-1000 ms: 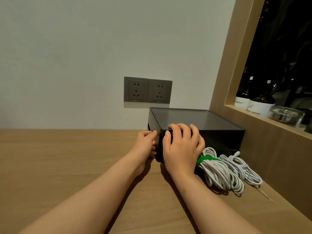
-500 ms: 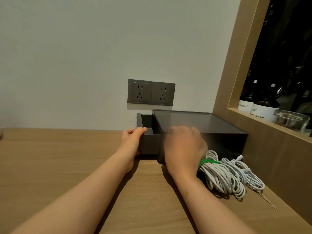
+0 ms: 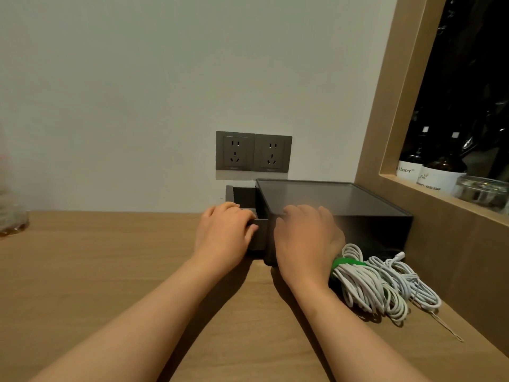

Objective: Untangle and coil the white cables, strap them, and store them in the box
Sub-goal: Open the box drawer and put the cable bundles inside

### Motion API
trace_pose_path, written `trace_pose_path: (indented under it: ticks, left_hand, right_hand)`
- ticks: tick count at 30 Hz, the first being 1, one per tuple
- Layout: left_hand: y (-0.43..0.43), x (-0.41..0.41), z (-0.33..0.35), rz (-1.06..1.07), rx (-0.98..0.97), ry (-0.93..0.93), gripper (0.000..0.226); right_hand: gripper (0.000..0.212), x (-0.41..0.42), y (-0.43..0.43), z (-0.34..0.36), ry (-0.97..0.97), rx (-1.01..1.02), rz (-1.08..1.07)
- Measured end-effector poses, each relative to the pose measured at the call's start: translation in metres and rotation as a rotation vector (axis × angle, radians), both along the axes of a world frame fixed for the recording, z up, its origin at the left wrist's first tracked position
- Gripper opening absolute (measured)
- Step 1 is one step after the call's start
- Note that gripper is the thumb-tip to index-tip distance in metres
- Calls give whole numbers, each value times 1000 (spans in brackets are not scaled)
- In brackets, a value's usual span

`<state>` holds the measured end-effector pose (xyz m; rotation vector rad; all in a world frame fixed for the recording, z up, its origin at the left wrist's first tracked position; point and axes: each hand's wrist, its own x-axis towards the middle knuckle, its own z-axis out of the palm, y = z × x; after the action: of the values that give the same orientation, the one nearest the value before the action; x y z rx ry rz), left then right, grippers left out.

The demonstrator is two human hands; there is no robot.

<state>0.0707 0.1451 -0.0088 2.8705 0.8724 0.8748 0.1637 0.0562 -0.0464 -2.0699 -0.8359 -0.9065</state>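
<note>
A dark grey box (image 3: pixel 338 201) stands on the wooden table (image 3: pixel 110 271) against the wall. Its drawer (image 3: pixel 260 238) is slid partly out to the left. My left hand (image 3: pixel 223 234) grips the drawer's near wall. My right hand (image 3: pixel 305 239) clasps the box's near left corner, fingers curled over the top edge. Beside my right wrist lies a coil of white cable (image 3: pixel 366 290) bound by a green strap (image 3: pixel 348 262). A second coil of thinner white cable (image 3: pixel 410 282) lies to its right; whether it is strapped is hidden.
Two grey wall sockets (image 3: pixel 253 151) sit above the box. A wooden niche frame (image 3: pixel 429 213) on the right holds dark bottles (image 3: pixel 440 175) and a glass jar (image 3: pixel 482 191). A thin wire loop (image 3: pixel 449 329) trails from the cables. A glass object (image 3: pixel 11 219) stands far left.
The drawer was shut a second ago and has slid out to the left, pulled by my left hand. My right hand stayed on the box corner.
</note>
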Motion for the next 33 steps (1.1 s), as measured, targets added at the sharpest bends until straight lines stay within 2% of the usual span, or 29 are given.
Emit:
trace_pose_path:
  ticks: [5,8,10,12,15,19,25,31,33]
  left_hand:
    - [18,-23,19,123,-17,160,29]
    - [11,-20,25,206,72,261,23]
    - [-1,-6,22,117,117,240,22]
    - [-8,6,15,-15,38,161,22]
    - [0,10,11,-86,-81,55,25]
    - [12,-1,12,-90,-125,49,29]
    - [42,-45,24,-8,-267,169,25]
    - [40,-49,26,23,-263,205,30]
    - [33,-42,22,15,-244,157,32]
  right_hand:
    - [32,-1,0,2,11,2,-2]
    - [36,-1,1,1,8,8,-10]
    - [41,-2,4,1,9,13,-20]
    - [41,-2,4,1,1,10,-34]
    - [39,1,2,2,-21,-1,-32]
    - [39,1,0,3,-21,-27,-15]
    - [41,-2,-2,6,-11,-31,-17]
    - [34,-9,-6,13,43,-105,-6]
    - [33,-11,-11,16,47,-169,8]
